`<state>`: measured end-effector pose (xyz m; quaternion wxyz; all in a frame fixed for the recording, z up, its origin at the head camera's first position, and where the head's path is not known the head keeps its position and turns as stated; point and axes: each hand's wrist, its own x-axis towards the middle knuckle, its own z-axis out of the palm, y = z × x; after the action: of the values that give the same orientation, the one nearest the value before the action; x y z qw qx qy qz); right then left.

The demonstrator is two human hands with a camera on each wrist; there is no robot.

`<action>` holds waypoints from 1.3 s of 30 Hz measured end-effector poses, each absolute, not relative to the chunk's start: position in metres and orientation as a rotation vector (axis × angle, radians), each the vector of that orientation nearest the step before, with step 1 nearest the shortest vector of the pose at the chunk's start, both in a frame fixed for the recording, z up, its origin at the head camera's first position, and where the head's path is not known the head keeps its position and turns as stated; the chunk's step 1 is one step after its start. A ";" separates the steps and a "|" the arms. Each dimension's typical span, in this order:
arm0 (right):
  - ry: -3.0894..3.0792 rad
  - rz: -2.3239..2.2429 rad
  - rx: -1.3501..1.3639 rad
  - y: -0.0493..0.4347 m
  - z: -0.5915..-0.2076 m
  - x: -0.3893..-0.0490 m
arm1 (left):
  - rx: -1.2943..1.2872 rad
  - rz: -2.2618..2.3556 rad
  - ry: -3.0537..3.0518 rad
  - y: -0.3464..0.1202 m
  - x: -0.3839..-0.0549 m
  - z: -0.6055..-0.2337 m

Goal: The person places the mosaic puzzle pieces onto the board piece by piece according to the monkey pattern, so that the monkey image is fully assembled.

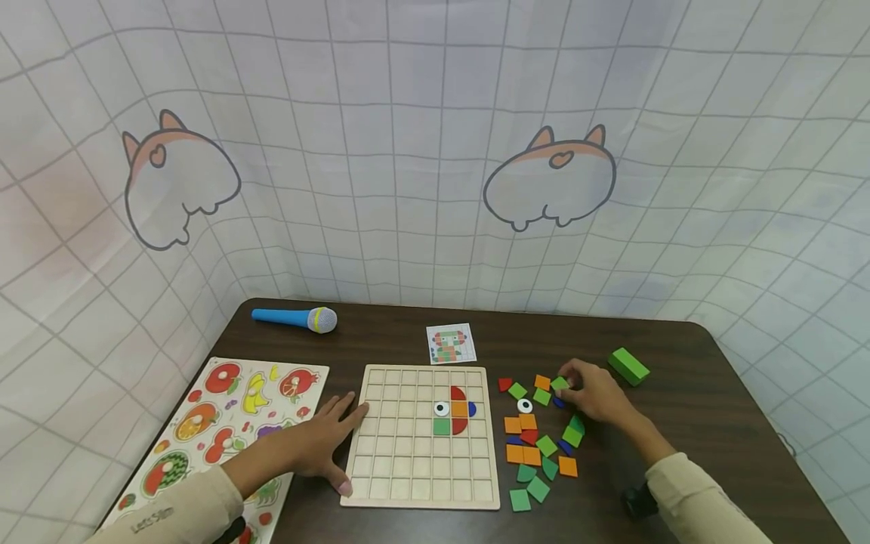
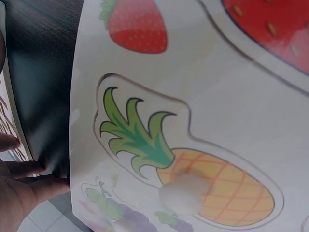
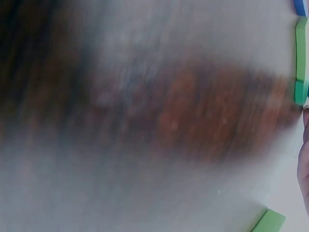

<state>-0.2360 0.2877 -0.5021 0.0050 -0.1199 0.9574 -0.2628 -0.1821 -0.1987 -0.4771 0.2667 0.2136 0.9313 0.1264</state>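
Note:
A wooden grid board [image 1: 401, 483] lies on the dark table, holding a small cluster of pieces: an eye disc [image 1: 441, 409], an orange square [image 1: 459, 409], a green square [image 1: 442, 427], red quarter pieces and a blue piece. My left hand [image 1: 322, 438] rests with spread fingers along the board's left edge. To the board's right, my right hand [image 1: 598, 393] pinches a light green square tile [image 1: 560, 383] between thumb and fingers at the top of the scattered tiles. Among these are orange squares [image 1: 567, 467], green pieces [image 1: 519, 500] and another eye disc [image 1: 525, 406].
A fruit puzzle board [image 1: 279, 378] with a pineapple piece [image 2: 236, 193] lies at the left, partly under the left forearm. Behind the grid board is a pattern card [image 1: 451, 344]. A toy microphone [image 1: 292, 318] lies back left, and a green block [image 1: 628, 366] sits beyond the right hand.

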 end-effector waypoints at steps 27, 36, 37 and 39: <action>2.839 -1.044 -0.616 0.230 -0.477 -0.235 | 0.559 0.323 2.512 -0.198 -0.184 -0.480; 2.726 -1.129 -0.609 0.204 -0.473 -0.234 | 0.552 0.323 2.514 -0.197 -0.183 -0.477; 2.710 -1.138 -0.610 0.201 -0.473 -0.234 | 0.548 0.322 2.511 -0.197 -0.183 -0.477; 2.674 -1.158 -0.608 0.196 -0.474 -0.235 | 0.545 0.316 2.510 -0.196 -0.183 -0.476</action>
<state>-0.2348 0.1956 -0.4737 0.0823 -0.2035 0.8953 -0.3876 -0.1826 -0.1960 -0.4761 0.2736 0.2025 0.9329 0.1176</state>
